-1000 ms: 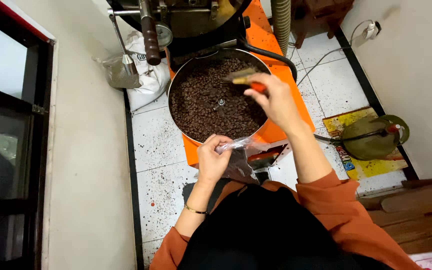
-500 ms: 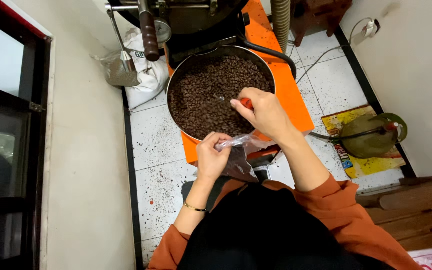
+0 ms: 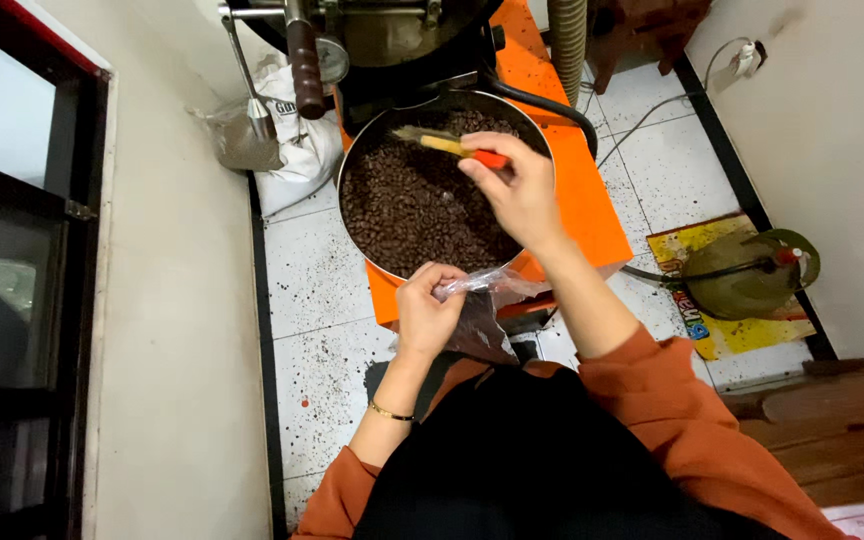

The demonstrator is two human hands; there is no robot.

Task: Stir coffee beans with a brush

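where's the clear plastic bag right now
In the head view the clear plastic bag hangs from the left hand, just below the near rim of the round tray of beans.

brush (image 3: 449, 147) over beans (image 3: 412, 205); clear bag (image 3: 482, 300) w/ beans, held open.

Clear glossy plastic bag (image 3: 487, 285), crinkled, in left hand (image 3: 427, 315). Brush (image 3: 452, 146): pale wood handle, smooth orange grip. Round tray (image 3: 352, 180): dark metal rim; matt brown roasted beans (image 3: 412, 205). Roaster base (image 3: 577, 200): smooth orange paint. Floor tiles (image 3: 317, 280): speckled white, slight sheen.
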